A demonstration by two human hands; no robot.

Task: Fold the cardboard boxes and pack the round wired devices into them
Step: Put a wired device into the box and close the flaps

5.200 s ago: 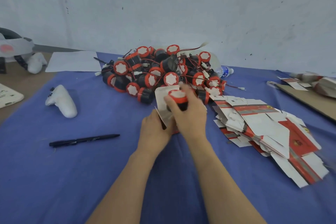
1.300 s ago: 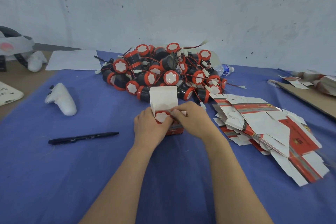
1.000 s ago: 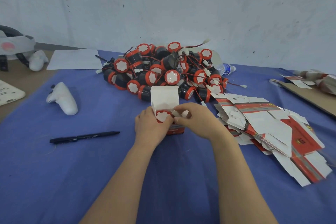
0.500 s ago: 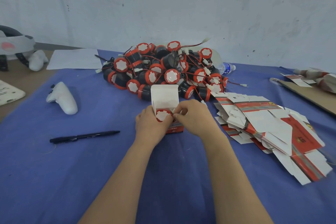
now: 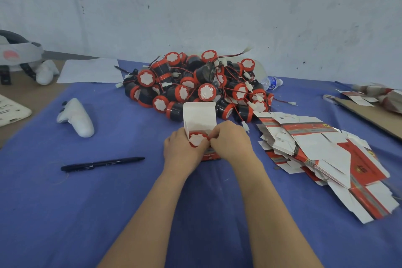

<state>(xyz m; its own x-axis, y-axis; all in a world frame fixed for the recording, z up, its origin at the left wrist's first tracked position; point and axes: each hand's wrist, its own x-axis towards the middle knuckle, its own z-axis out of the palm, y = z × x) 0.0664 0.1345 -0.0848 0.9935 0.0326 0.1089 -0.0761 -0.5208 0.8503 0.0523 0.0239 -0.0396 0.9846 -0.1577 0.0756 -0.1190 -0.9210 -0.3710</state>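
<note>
On the cloth (image 5: 108, 202), near the pile (image 5: 195, 85), a box (image 5: 199, 115) is held, lid standing up, with a device (image 5: 196, 139) seen inside. It is gripped by the left hand (image 5: 181, 151) and pinched at its rim by the right hand (image 5: 231, 142).

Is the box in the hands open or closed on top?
Open. The box has its lid flap standing upright, and a device shows in its mouth, between the left hand and right hand.

Both forearms (image 5: 152, 213) forward, left hand (image 5: 182, 151) and right hand (image 5: 231, 142) together, fingers (image 5: 217, 138) in a curl.
</note>
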